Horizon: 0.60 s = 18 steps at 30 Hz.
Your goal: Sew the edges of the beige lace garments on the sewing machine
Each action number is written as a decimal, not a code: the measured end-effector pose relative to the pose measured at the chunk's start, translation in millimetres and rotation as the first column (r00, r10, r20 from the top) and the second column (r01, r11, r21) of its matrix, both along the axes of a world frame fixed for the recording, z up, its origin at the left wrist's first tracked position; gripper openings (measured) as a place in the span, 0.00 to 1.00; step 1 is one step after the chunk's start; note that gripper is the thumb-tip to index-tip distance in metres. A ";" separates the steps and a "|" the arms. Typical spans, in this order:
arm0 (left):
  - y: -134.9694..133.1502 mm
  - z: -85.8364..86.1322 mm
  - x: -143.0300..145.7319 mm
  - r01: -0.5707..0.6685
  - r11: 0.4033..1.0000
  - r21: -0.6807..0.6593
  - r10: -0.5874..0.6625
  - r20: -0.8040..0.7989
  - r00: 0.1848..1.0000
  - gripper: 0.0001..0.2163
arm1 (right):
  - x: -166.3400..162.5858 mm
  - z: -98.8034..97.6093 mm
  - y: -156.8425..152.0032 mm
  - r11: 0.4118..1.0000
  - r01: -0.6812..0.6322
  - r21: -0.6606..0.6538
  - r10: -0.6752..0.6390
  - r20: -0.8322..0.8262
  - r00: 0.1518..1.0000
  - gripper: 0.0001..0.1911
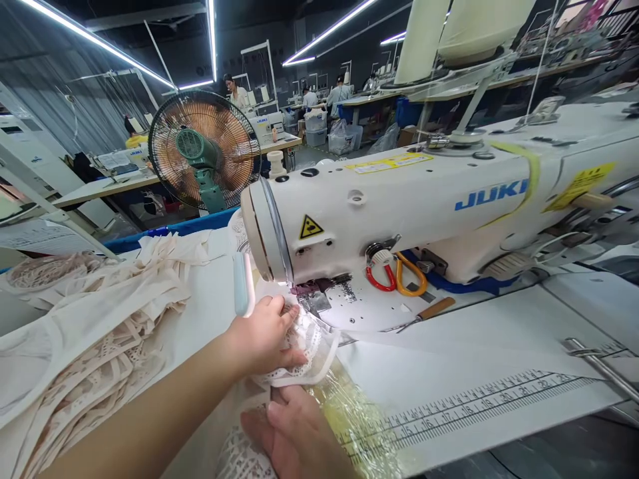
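Note:
My left hand (262, 336) rests on white lace fabric (312, 342) just in front of the sewing machine's (394, 206) needle area. Its fingers are bent and press the lace down, with the thumb lower on the same piece. Below it, my right hand (299, 432) holds the lower edge of the lace between thumb and fingers. More lace (242, 456) hangs beside the right wrist. The fabric's far end goes under the machine head, where a lamp lights it; the needle itself is hard to make out.
Cream garment pieces (100, 332) lie heaped at left. Red-handled (382, 276) and orange-handled (412, 274) tools and a wooden-handled tool (434, 308) lie under the machine arm. A ruler scale (449, 412) runs along the table's front. A fan (204, 150) stands behind; people work farther back.

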<state>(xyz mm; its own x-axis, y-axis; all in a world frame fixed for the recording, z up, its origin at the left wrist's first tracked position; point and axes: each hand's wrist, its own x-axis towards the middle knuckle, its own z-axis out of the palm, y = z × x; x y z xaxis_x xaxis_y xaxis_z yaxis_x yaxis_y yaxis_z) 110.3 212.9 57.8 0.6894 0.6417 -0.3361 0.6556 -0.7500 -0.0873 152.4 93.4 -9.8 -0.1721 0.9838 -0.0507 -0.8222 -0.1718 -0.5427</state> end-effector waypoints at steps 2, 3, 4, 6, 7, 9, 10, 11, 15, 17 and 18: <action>3.2 3.3 -3.1 0.021 0.999 -0.033 -0.021 -0.022 1.000 0.37 | 8.4 -1.7 -7.1 0.999 -0.039 0.015 0.036 0.163 0.986 0.29; 5.4 4.1 -5.9 0.032 0.998 -0.056 -0.034 -0.024 0.999 0.37 | 16.2 -2.6 -12.3 0.997 -0.072 0.029 0.060 0.294 0.954 0.30; 7.6 4.2 -9.2 0.045 0.996 -0.082 -0.046 -0.020 0.999 0.35 | 26.5 -3.1 -17.9 0.991 -0.122 0.060 0.083 0.443 0.893 0.31; 10.8 2.2 -17.0 0.077 0.990 -0.118 -0.077 0.007 0.997 0.32 | 53.0 -1.8 -27.3 0.958 -0.242 0.152 0.057 0.728 0.683 0.29; 11.1 0.5 -20.7 0.103 0.987 -0.122 -0.101 0.027 0.995 0.31 | 68.0 0.1 -29.4 0.932 -0.288 0.222 -0.030 0.836 0.548 0.26; 7.8 -3.3 -26.5 0.180 0.979 -0.093 -0.174 0.067 0.982 0.27 | 96.8 5.5 -26.0 0.889 -0.265 0.373 -0.334 0.925 0.182 0.19; 4.4 -4.9 -28.3 0.221 0.973 -0.066 -0.216 0.083 0.973 0.25 | 109.2 8.3 -20.5 0.859 -0.266 0.437 -0.463 0.885 -0.041 0.19; 0.0 -6.2 -29.3 0.259 0.965 -0.037 -0.254 0.092 0.963 0.23 | 119.3 10.6 -13.1 0.830 -0.289 0.477 -0.545 0.804 -0.237 0.20; -21.8 -10.1 -30.0 0.340 0.939 0.056 -0.344 0.082 0.935 0.22 | 136.9 13.1 19.8 0.757 -0.509 0.410 -0.652 0.529 -0.544 0.21; -33.3 -14.2 -31.2 0.342 0.935 0.094 -0.351 0.105 0.931 0.20 | 136.3 11.0 29.1 0.705 -0.588 0.396 -0.705 0.481 -0.521 0.15; -39.0 -17.3 -32.2 0.344 0.933 0.107 -0.356 0.133 0.925 0.19 | 135.2 9.4 31.0 0.681 -0.616 0.398 -0.727 0.472 -0.499 0.12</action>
<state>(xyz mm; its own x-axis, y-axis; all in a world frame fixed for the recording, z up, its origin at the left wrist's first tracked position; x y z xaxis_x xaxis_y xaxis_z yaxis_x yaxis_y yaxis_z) 78.1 173.9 40.5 0.9126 0.3713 -0.1713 0.3630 -0.9284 -0.0790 287.6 124.4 -0.4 -0.4887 0.7993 0.3497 0.8470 0.5308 -0.0295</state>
